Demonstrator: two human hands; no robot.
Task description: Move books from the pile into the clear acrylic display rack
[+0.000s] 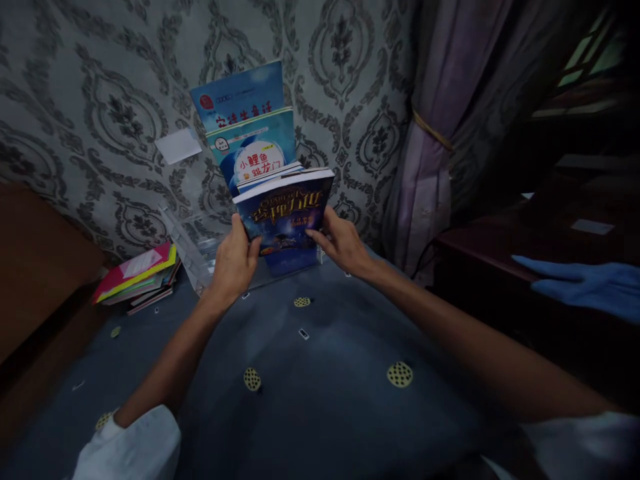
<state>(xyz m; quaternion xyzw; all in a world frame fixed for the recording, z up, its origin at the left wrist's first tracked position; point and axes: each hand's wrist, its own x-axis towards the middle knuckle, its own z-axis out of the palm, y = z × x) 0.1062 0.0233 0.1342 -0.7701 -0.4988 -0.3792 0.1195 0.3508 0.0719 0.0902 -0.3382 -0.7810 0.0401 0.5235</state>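
A dark blue paperback book (283,210) with gold lettering is gripped between my two hands, tilted, its pale top page edge showing. My left hand (236,257) closes on its lower left side, thumb on the front cover. On the opposite side, my right hand (345,241) pinches the edge, with its thumb across the cover. Behind it stand a teal book (260,150) with a white circle and a taller blue book (240,90) with red characters. Clear plastic tiers of a rack (185,243) show at the left; how the held book meets the rack is hidden.
A stack of books and folders (143,273) lies left of the rack on a blue patterned cloth (340,407). Patterned wallpaper (345,53) with a white card (179,146) is behind. A tied purple curtain (425,160), dark furniture (480,250) and a blue glove-like shape (590,283) are right.
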